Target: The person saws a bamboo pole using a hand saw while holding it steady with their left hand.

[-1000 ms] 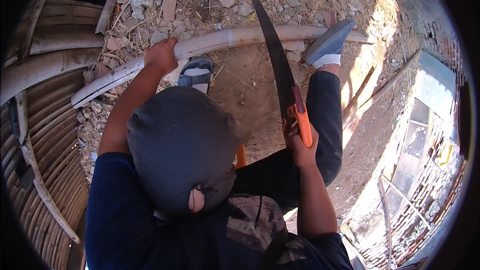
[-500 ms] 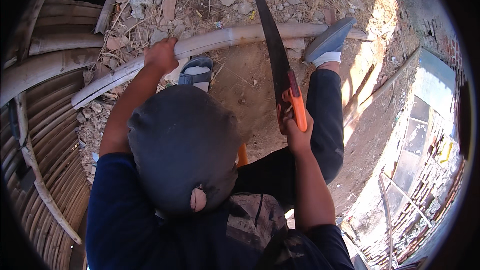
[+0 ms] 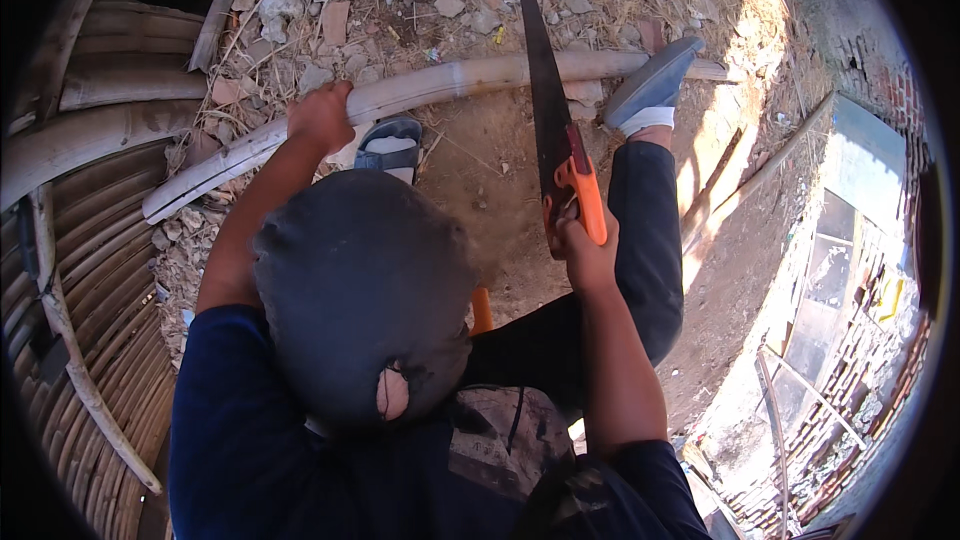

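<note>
A long, pale bamboo pole [image 3: 435, 82] lies crosswise in front of me. My left hand [image 3: 320, 120] is closed over it left of the middle. In my right hand [image 3: 590, 252] is a handsaw [image 3: 548, 90] with a dark blade and an orange handle, fingers wrapped round the grip. The blade points away from me and crosses the pole right of its middle; its tip reaches past the pole. Whether the teeth touch the bamboo, I cannot tell. My right foot in a grey shoe [image 3: 655, 80] rests on the pole's right part. The other foot wears a dark sandal [image 3: 390, 145].
Stones and dry straw [image 3: 340, 20] cover the ground beyond the pole. Slatted bamboo [image 3: 110, 310] stands at the left. A brick wall [image 3: 890, 70] and leaning panels [image 3: 865, 165] are at the right. An orange object [image 3: 482, 310], partly hidden, is beside my leg.
My right hand and the saw's handle have shifted slightly forward and to the left. The blade stands a little more upright in view. My left hand stays on the pole.
</note>
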Demonstrator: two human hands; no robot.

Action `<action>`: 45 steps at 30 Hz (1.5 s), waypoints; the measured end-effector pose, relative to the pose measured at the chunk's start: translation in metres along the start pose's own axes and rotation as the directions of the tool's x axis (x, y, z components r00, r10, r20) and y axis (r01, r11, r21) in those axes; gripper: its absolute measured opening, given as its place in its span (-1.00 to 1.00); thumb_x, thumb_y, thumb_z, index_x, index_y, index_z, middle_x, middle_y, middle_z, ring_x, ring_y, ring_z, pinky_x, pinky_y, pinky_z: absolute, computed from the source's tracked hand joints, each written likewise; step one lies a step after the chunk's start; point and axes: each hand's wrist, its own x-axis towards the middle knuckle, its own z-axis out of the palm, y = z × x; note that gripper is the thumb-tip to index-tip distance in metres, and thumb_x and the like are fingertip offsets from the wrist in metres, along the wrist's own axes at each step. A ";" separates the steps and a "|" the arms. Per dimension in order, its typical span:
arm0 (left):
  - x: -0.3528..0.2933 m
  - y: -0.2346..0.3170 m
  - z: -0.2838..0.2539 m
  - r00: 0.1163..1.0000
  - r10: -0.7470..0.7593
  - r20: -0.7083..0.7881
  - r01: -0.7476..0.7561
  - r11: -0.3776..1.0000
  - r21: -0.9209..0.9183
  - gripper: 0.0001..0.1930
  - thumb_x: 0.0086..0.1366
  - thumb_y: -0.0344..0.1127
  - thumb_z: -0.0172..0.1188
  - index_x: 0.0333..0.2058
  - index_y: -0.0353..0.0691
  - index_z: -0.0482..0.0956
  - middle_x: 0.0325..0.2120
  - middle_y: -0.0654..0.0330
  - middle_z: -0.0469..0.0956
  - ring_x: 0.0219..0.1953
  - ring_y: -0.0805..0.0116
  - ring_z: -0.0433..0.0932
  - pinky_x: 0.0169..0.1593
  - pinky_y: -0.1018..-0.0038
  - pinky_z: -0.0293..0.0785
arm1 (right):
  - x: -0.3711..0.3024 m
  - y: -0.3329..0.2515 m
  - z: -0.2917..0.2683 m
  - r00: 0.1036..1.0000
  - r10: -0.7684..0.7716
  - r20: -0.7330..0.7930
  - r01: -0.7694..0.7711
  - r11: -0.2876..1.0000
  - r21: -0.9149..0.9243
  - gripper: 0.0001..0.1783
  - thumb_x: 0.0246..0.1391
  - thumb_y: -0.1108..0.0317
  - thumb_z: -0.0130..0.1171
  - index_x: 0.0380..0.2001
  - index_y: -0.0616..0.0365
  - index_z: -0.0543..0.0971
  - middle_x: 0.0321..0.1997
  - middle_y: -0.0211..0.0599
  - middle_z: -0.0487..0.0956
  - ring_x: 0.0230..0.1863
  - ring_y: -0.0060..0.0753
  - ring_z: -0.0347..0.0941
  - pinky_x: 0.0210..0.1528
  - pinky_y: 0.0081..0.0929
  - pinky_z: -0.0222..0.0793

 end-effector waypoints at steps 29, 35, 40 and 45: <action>-0.028 -0.021 0.020 0.990 0.037 -0.134 -0.040 0.999 -0.020 -0.45 0.36 -0.31 0.16 0.33 0.07 0.39 0.23 0.19 0.49 0.33 0.11 0.44 0.30 -0.19 0.29 | -0.168 -0.039 -0.042 0.927 -0.247 -0.284 0.289 0.950 0.118 -0.82 -0.06 0.58 0.10 -0.32 0.25 0.43 -0.36 -0.27 0.48 -0.54 -0.49 0.44 -0.50 -0.54 0.41; -0.040 -0.036 0.020 0.995 0.045 -0.084 -0.049 0.998 -0.044 -0.46 0.38 -0.20 0.16 0.34 0.07 0.39 0.22 0.17 0.50 0.32 0.09 0.46 0.30 -0.20 0.29 | -0.193 -0.044 -0.046 0.930 -0.229 -0.288 0.250 0.967 0.040 -0.81 -0.05 0.57 0.14 -0.30 0.26 0.44 -0.34 -0.28 0.48 -0.52 -0.50 0.45 -0.46 -0.55 0.43; -0.044 -0.032 0.016 0.991 0.050 -0.127 -0.056 0.997 -0.046 -0.42 0.33 -0.04 0.24 0.31 0.09 0.41 0.19 0.15 0.52 0.29 0.07 0.49 0.27 -0.20 0.31 | -0.184 -0.051 -0.041 0.966 -0.125 -0.226 0.127 0.992 -0.007 -0.83 -0.05 0.57 0.15 -0.32 0.22 0.46 -0.41 -0.32 0.51 -0.51 -0.52 0.46 -0.41 -0.57 0.42; -0.033 -0.034 0.029 0.986 0.003 -0.167 -0.002 1.000 0.005 -0.39 0.23 -0.12 0.32 0.27 0.12 0.45 0.12 0.19 0.57 0.25 0.08 0.52 0.27 -0.18 0.32 | -0.160 -0.046 -0.040 0.992 -0.014 -0.124 0.004 0.997 -0.083 -0.84 -0.06 0.56 0.17 -0.34 0.21 0.49 -0.46 -0.38 0.53 -0.49 -0.57 0.46 -0.40 -0.57 0.39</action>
